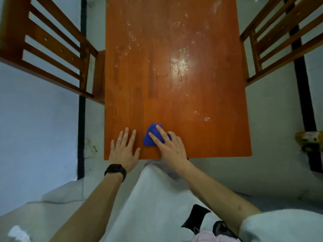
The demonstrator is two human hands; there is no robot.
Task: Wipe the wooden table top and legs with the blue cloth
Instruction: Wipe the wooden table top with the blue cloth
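Head view, looking down: blue cloth [153, 136] bunched into a small wad on the wooden table top [174, 75], near the front edge, left of centre. Right hand [170, 145] laid over the wad, fingers straight and spread, pressing down rather than clenching. Left hand [124, 148] flat on the bare wood just beside the cloth, fingers extended, holding nothing, black wristband [115, 171] at the wrist.

Handling, as judged: soft, light, compressible fabric; no stiffness, no risk of breakage. Likely to slide easily over the glossy varnish. Best held under a flat palm for the top; for the legs, gathered and gripped in curled fingers. White specks [176, 49] scattered across the far and middle zones, not yet wiped. Legs out of sight below. Slatted chairs [52, 49] on both sides.
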